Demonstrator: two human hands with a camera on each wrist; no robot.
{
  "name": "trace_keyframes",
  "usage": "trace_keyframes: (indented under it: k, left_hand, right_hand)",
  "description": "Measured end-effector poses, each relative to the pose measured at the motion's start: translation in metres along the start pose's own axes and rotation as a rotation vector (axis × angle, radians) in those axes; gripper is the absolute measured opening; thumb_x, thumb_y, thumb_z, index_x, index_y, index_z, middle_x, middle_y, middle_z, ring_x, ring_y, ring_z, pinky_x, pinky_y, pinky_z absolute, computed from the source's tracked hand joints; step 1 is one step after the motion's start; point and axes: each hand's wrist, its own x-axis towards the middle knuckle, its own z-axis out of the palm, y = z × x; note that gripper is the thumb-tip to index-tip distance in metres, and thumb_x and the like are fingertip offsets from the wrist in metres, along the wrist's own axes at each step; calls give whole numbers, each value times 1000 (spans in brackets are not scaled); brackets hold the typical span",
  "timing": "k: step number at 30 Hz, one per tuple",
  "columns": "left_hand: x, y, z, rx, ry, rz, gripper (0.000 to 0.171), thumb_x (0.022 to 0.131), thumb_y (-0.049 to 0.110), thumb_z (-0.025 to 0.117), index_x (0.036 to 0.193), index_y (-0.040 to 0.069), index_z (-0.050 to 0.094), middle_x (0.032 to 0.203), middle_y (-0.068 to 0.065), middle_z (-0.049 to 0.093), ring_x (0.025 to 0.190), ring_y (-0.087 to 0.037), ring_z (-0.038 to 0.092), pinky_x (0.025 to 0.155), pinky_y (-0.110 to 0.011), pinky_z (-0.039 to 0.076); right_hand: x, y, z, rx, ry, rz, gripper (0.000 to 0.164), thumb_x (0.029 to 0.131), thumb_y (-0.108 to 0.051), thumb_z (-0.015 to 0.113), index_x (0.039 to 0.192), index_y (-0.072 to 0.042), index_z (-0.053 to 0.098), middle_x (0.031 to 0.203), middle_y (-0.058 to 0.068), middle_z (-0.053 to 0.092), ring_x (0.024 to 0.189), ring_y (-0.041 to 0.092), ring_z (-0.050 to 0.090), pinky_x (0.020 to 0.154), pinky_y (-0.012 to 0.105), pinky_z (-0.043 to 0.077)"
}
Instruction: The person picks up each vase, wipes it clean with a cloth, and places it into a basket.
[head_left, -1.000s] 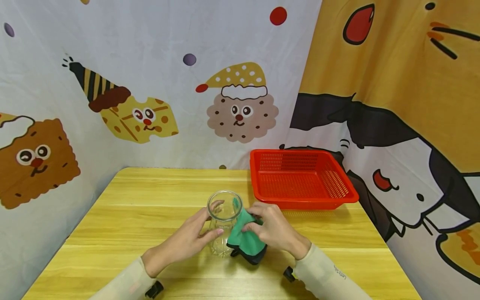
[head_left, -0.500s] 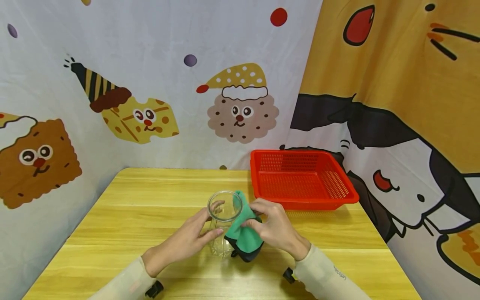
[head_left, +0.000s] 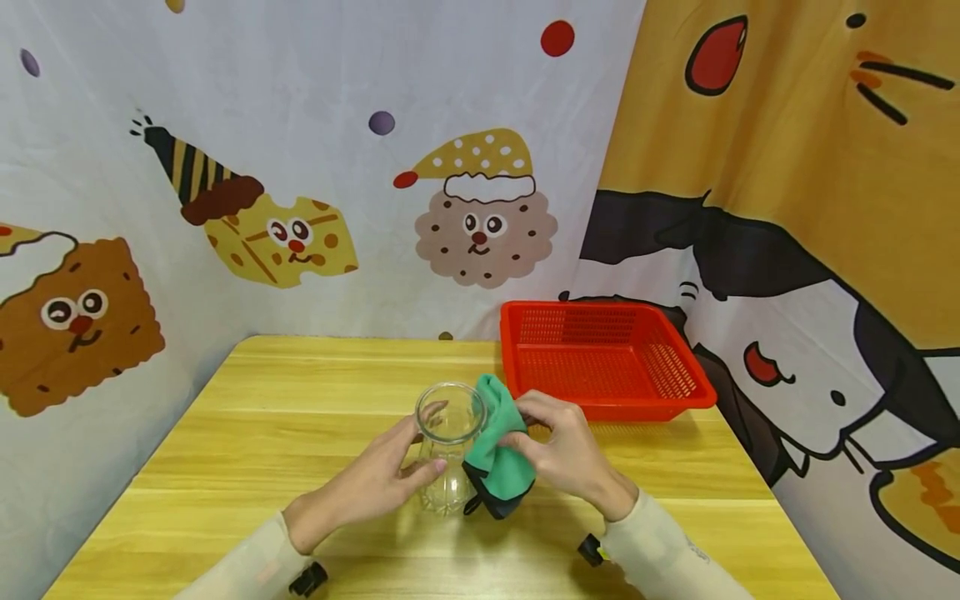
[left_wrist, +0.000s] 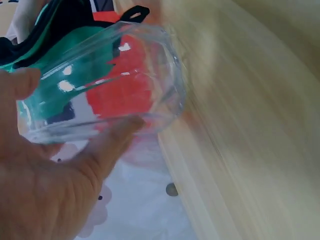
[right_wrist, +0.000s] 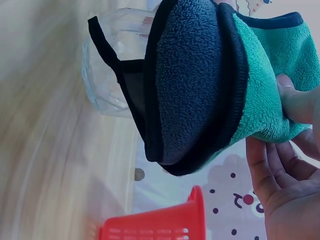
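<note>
A clear glass jar stands upright on the wooden table, its round mouth uppermost. My left hand holds it from the left, thumb on the near side and fingers around the back. In the left wrist view, thumb and fingers of that hand lie against the glass jar. A green towel cloth with a dark grey side, black edging and a black loop hangs folded from my right hand. The right wrist view shows thumb and fingers pinching the cloth, which overlaps the jar's right side.
Behind my right hand, at the back right of the table, sits a red plastic basket with perforated walls. A printed curtain with cartoon figures rises along the table's back and sides.
My right hand has shifted slightly up and to the right with the cloth, whose top now rises beside the jar's rim. The left hand and jar have barely moved.
</note>
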Motion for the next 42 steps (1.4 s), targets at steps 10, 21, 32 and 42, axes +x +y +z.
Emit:
trace_keyframes:
  k: [10,21,32,42]
  left_hand:
    - [2,22,12,94,200,-241,102,90,59,99,168,14,53,161,-14,66,147,-39,68,119,-69,64]
    - [8,27,12,21,250,-288,79,85,38,107,145,8,65,141,-13,74,129,-39,75,99,-48,75]
    - [3,21,3,-133,158,-184,59,95,19,98,140,5,63,154,-21,71,145,-58,68,105,-45,74]
    - [-2,17,-6,7,125,-52,62,103,15,86,161,10,65,156,-20,73,136,-43,77,121,-69,62]
  right_hand:
    - [-6,4,-16,-45,55,-5,29,95,3,94,115,-17,88,111,-2,85,98,9,80,83,26,73]
    - [-11,7,-27,-78,65,8,32,93,5,94,115,-17,88,112,-3,85,101,11,81,86,31,75]
    - [-15,7,-32,-96,53,38,33,93,9,93,115,-16,88,113,-3,84,103,11,80,89,28,74]
    - [-16,7,-32,-91,35,21,34,94,10,91,118,-15,88,115,-2,84,106,12,80,91,30,74]
